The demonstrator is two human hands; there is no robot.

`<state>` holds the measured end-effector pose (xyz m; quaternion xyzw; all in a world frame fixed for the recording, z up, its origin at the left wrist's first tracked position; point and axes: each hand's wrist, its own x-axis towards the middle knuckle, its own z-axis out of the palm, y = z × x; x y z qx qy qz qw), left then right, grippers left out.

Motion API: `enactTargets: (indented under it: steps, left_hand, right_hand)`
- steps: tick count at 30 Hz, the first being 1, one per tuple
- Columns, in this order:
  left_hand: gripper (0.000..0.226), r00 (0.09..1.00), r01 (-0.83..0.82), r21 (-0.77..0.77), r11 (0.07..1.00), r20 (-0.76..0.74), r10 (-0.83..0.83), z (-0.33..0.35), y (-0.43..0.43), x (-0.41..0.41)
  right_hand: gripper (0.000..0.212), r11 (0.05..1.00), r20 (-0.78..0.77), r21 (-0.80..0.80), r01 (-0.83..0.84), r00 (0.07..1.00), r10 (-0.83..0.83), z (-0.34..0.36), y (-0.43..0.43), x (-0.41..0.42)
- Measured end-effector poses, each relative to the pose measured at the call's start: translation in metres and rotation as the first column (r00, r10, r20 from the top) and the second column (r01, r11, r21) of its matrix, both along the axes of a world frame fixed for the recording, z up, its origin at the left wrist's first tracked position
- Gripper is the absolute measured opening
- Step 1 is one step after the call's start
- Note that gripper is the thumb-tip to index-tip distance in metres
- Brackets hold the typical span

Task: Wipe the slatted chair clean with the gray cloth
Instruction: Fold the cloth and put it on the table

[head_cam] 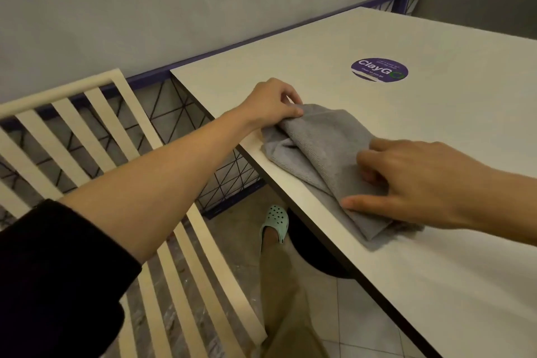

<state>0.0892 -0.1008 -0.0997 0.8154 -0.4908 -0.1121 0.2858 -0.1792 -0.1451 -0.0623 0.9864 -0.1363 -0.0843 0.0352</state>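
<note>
A gray, ribbed, folded cloth (pixel 322 151) lies on a white rectangular tabletop with a dark edge (pixel 319 46), close to the table's left edge and near its corner, running slantwise from the far left toward the near right. It lies wholly on the table and is apart from the chair. The left hand (pixel 273 104) reaches over the table edge and pinches the far end of the cloth between thumb and curled fingers. The right hand (pixel 421 180) is on the near end: its thumb lies flat along the cloth and its middle fingers curl into the fold, gripping it. The two hands are apart, one at each end of the cloth, both clamped on it.

The cream slatted chair (pixel 58 93) stands to the left of the table, just beside its edge, its backrest slats slanting under the left forearm and its seat slats running below the black sleeve (pixel 52 270) on that arm. No hand touches it.

Farther along the tabletop sits a round purple sticker reading "ClayGo" (pixel 379 70), well apart from the cloth. Between chair and table, a foot in a mint green perforated clog (pixel 274 221) rests on the floor, above a khaki trouser leg (pixel 287 299). A black wire lattice in a purple frame (pixel 180 107) runs along the gray wall (pixel 174 9) behind the chair
</note>
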Motion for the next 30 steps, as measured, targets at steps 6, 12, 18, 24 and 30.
enactTargets:
  steps: [6,12,18,24,30]
  left_hand:
    - [0.018,0.988,0.044,-0.254,0.966,0.157,-0.004,0.041,0.000,-0.013]
    - [0.031,1.000,-0.005,-0.016,1.000,0.010,0.005,0.040,0.029,-0.014]
    - [0.062,0.964,-0.018,0.073,0.997,-0.263,0.036,0.005,0.071,-0.025]
    - [0.050,0.974,0.117,0.041,0.992,0.193,-0.123,-0.019,0.089,-0.056]
    - [0.033,0.984,0.063,-0.132,0.989,0.175,-0.040,-0.010,0.114,-0.059]
  right_hand:
    - [0.029,0.997,0.156,0.059,-0.049,0.987,0.039,0.001,-0.023,-0.001]
    - [0.035,0.967,0.015,0.250,-0.041,0.999,0.038,0.013,-0.027,-0.011]
    - [0.052,0.983,0.020,0.181,0.026,0.999,-0.030,0.012,-0.016,0.000]
    - [0.037,0.985,-0.244,0.172,0.033,0.970,0.010,-0.005,-0.012,0.031]
    - [0.035,0.997,-0.226,-0.012,-0.081,0.971,0.076,0.019,0.025,0.059]
